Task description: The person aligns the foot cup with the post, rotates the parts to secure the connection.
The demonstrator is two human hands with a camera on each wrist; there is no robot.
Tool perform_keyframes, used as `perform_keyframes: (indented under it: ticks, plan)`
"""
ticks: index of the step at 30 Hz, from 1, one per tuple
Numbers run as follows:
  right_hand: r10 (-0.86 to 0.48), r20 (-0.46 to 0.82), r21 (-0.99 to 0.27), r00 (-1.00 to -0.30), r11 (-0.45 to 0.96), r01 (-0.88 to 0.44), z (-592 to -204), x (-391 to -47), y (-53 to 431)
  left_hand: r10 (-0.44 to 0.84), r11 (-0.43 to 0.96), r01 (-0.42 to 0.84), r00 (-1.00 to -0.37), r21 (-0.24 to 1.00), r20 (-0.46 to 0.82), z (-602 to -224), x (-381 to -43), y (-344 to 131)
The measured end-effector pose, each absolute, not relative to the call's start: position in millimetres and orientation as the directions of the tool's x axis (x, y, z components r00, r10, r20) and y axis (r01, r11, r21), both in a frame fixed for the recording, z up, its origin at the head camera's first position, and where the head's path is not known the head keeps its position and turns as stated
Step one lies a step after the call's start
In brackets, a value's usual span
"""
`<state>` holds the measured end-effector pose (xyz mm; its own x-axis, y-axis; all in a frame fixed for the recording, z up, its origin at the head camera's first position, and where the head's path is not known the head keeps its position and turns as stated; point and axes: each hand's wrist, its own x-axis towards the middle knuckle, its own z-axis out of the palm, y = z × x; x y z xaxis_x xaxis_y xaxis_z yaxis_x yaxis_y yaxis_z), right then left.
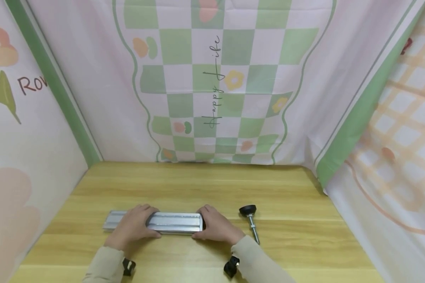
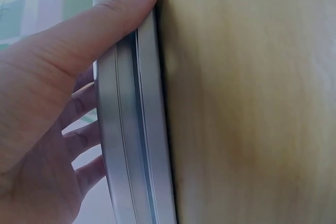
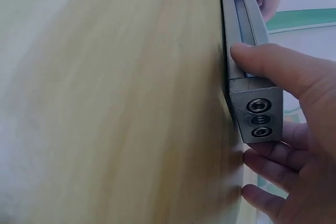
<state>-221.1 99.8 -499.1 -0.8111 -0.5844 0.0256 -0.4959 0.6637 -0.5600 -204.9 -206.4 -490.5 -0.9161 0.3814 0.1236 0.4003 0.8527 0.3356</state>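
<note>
A silver aluminium profile (image 1: 175, 222) with lengthwise grooves lies across the wooden table, its long side facing the person. My left hand (image 1: 136, 224) grips it left of its middle, thumb on the near side and fingers over the far side. At the right end my right hand (image 1: 217, 226) holds it the same way. In the right wrist view, an end plate (image 3: 274, 116) with two socket-head screws and a threaded hole between them faces the camera. The left wrist view shows the left thumb (image 2: 115, 19) pressed along the grooved side.
To the right of the right hand, a levelling foot (image 1: 248, 210) with a black round base and threaded metal stem lies on the table (image 1: 205, 184). Printed fabric curtains (image 1: 212, 98) hang behind and on both sides of the table.
</note>
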Motion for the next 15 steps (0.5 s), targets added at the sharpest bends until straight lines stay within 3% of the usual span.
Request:
perform_keyframes:
  ticks: [15]
  plan:
    - [-0.566,0.053,-0.581,-0.822,0.653,-0.486,-482,-218,106,0.391,0.827,0.401,-0.914,0.393,0.110,-485,-207,-205]
